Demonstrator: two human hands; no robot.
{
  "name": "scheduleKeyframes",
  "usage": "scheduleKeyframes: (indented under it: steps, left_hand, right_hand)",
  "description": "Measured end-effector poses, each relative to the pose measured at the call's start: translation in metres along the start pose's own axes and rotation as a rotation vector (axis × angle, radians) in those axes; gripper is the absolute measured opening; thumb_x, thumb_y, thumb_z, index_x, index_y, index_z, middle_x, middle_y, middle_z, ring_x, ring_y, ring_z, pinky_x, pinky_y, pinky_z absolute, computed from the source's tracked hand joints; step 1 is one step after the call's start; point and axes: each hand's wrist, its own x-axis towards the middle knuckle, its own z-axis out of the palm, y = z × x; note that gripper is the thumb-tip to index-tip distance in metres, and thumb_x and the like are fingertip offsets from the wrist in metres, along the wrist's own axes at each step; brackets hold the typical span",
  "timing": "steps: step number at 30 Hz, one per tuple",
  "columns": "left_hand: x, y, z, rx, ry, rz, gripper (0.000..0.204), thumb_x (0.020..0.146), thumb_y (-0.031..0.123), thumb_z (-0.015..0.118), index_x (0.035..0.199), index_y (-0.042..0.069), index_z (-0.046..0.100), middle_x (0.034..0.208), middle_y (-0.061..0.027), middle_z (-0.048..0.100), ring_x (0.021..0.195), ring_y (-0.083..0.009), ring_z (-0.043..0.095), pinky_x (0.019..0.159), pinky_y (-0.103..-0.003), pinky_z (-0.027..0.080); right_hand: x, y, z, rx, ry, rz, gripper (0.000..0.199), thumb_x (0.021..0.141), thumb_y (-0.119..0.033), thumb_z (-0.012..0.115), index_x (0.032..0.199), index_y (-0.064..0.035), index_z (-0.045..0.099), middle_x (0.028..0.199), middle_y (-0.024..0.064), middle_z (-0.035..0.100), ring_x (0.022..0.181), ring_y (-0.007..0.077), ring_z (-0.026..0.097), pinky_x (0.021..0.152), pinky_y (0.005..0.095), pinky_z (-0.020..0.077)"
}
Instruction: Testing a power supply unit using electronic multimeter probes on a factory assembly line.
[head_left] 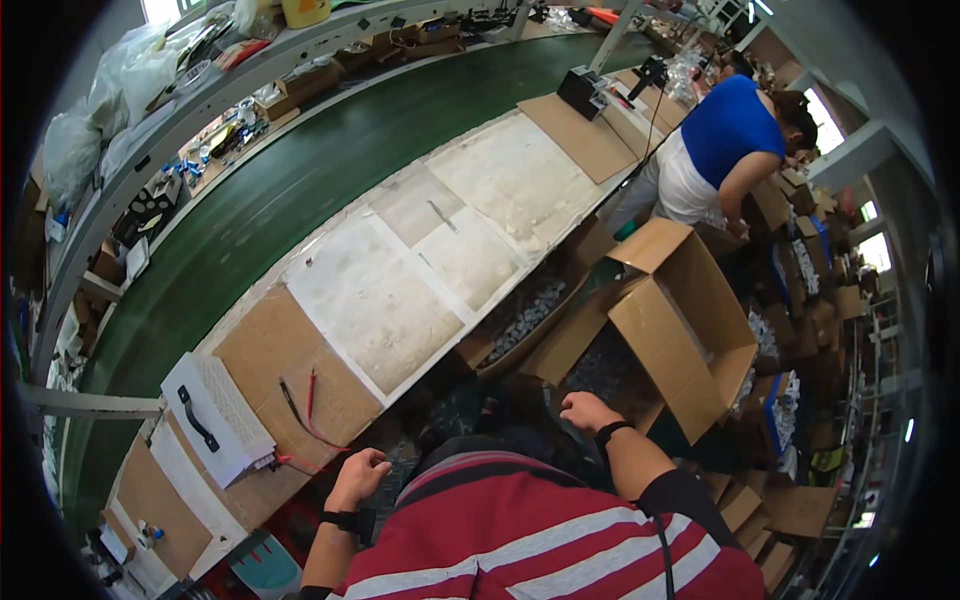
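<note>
Lower centre of frame: left hand (360, 477) hanging half-open near bench (378, 290) edge; right hand (588, 411) hovering partly curled near carton (662, 335), cannot tell whether gripping.

A green conveyor belt (330, 150) runs along the far side of the counter (500, 170). A sheet of cardboard (580, 137) lies at the counter's upper end, with a black box-shaped device (582, 94) beside it. Near there a co-worker (735, 130) in a blue top and white trousers bends forward, facing right. Clear plastic bags (120, 85) are heaped on the shelf at upper left, and a yellow container (306, 10) stands farther along. Cardboard boxes (805, 508) crowd the right side, below a bright window (822, 130). A teal seat (268, 568) shows at lower left.
</note>
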Motion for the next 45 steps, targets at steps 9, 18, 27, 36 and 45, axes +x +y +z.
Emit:
scheduleKeyframes:
  steps: [9,18,27,36,45]
  left_hand:
    - [0.093,0.118,-0.028,0.25,-0.002,0.184,0.036,0.09,0.029,0.071,0.113,0.002,0.073,0.108,-0.0213,0.074,0.105,-0.0379,0.07,0.092,-0.045,0.055]
    - [0.112,0.205,-0.012,0.407,-0.193,0.172,0.042,0.092,0.033,0.07,0.121,0.002,0.071,0.114,-0.0211,0.073,0.108,-0.0389,0.069,0.095,-0.044,0.055]
    - [0.146,0.274,-0.041,0.405,-0.033,0.231,0.044,0.092,0.037,0.069,0.124,0.006,0.071,0.117,-0.0218,0.072,0.111,-0.0393,0.068,0.096,-0.046,0.054]
    - [0.236,0.234,-0.043,0.889,-0.298,0.173,0.041,0.088,0.029,0.066,0.12,0.003,0.071,0.12,-0.024,0.071,0.115,-0.0392,0.067,0.097,-0.045,0.055]
    - [0.341,0.312,-0.006,0.759,-0.056,0.37,0.07,0.085,0.024,0.067,0.15,0.007,0.045,0.162,-0.0279,0.03,0.144,-0.0484,0.038,0.112,-0.052,0.043]
  right_hand:
    - [0.023,0.026,-0.013,0.123,0.129,-0.082,0.035,0.083,-0.028,0.076,0.11,-0.0048,0.075,0.107,0.0191,0.075,0.102,0.0357,0.071,0.088,0.0438,0.057]
    - [0.062,0.127,0.027,0.067,-0.185,-0.004,0.033,0.083,-0.031,0.072,0.107,-0.0087,0.078,0.111,0.0185,0.074,0.105,0.0362,0.071,0.092,0.0447,0.056]
    - [0.128,0.106,-0.053,-0.006,-0.143,-0.16,0.033,0.084,-0.029,0.071,0.108,-0.0076,0.077,0.111,0.0187,0.074,0.106,0.0365,0.07,0.091,0.0447,0.056]
    - [0.103,0.011,-0.144,0.396,0.134,-0.286,0.039,0.087,-0.026,0.074,0.118,-0.0024,0.071,0.109,0.017,0.075,0.103,0.0327,0.071,0.089,0.0418,0.0566]
    - [0.094,0.003,-0.226,0.554,0.331,-0.331,0.036,0.089,-0.023,0.074,0.117,0.0003,0.071,0.102,0.016,0.076,0.094,0.0286,0.073,0.084,0.0381,0.0577]
